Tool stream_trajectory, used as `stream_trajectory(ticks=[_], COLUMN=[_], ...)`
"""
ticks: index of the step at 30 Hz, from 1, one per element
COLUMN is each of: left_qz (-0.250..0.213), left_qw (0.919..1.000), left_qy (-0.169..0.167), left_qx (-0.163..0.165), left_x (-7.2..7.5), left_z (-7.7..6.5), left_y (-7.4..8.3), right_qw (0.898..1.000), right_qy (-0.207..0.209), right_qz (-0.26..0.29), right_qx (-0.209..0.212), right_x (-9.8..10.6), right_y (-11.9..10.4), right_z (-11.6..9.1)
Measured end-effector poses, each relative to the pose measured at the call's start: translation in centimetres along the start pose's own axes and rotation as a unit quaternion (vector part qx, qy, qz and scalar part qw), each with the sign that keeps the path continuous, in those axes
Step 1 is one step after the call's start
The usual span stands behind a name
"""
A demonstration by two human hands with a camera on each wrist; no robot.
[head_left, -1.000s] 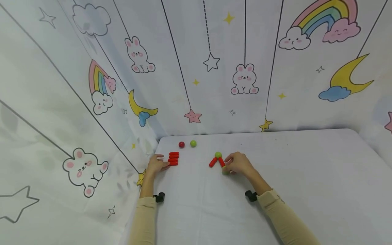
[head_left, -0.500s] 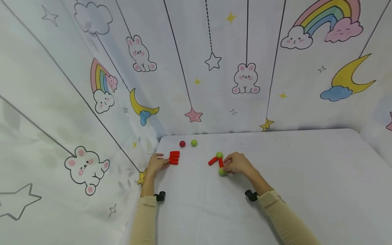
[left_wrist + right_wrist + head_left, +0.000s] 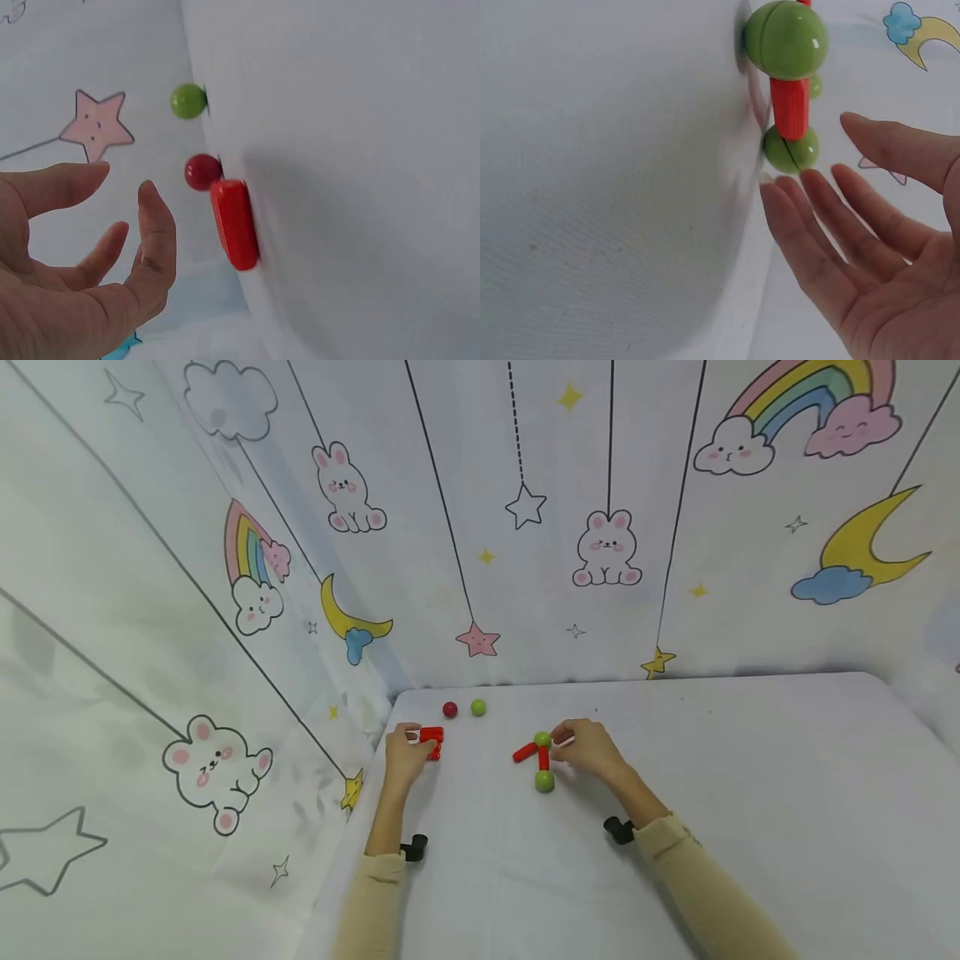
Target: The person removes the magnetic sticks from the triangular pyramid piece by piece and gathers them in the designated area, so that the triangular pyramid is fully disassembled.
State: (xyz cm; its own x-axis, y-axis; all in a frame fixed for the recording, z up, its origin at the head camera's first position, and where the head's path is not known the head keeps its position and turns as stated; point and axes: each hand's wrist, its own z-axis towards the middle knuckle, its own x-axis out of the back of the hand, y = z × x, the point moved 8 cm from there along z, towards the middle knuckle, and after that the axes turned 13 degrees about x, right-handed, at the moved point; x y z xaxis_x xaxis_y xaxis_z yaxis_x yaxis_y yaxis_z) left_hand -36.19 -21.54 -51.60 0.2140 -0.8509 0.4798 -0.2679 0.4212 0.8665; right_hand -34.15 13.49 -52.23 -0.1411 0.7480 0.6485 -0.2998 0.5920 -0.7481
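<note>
Two green balls, the far one (image 3: 542,739) and the near one (image 3: 544,782), are joined by a red rod (image 3: 543,759). Another red rod (image 3: 525,752) slants off the far ball to the left. My right hand (image 3: 588,747) is just right of the far ball; in the right wrist view its fingers (image 3: 787,225) are spread, holding nothing, and contact with the ball cannot be told. My left hand (image 3: 406,758) hovers at a group of red rods (image 3: 431,734), partly covering them. Its thumb and fingers (image 3: 157,232) are parted around nothing in the left wrist view.
A dark red ball (image 3: 450,709) and a third green ball (image 3: 478,707) lie near the back left of the white table (image 3: 712,777). A cartoon-printed curtain (image 3: 420,568) hangs along the back and left sides.
My right hand has let go of the near green ball and moved up toward the far one. That ball and its rod swung left beforehand. My left hand has moved forward and right over the red rods.
</note>
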Motion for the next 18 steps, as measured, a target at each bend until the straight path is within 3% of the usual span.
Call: stream_trajectory(ticks=[3,5,12,15,18], left_qz=[-0.038,-0.064,-0.030,-0.023,-0.013], left_qw=[0.9974,0.9915,0.9664,0.9546,0.9508], left_qy=[-0.060,-0.113,-0.255,-0.297,-0.309], left_qx=[-0.003,0.004,0.016,0.013,0.008], left_x=[-2.3,-4.1,-10.5,-12.8,-14.4], left_z=[-1.3,-2.5,-6.8,-8.2,-9.1], left_y=[1.1,1.9,3.6,3.9,4.0], right_qw=[1.000,0.999,0.998,0.998,0.998], right_qy=[0.002,0.002,-0.024,-0.034,-0.023], right_qz=[0.025,0.037,0.048,0.058,0.048], right_qx=[-0.001,0.000,0.012,0.016,0.019], right_x=[-0.2,-0.3,-1.4,-1.8,-1.9], right_y=[0.2,0.5,1.2,1.2,1.2], right_z=[0.6,1.2,3.0,3.3,3.4])
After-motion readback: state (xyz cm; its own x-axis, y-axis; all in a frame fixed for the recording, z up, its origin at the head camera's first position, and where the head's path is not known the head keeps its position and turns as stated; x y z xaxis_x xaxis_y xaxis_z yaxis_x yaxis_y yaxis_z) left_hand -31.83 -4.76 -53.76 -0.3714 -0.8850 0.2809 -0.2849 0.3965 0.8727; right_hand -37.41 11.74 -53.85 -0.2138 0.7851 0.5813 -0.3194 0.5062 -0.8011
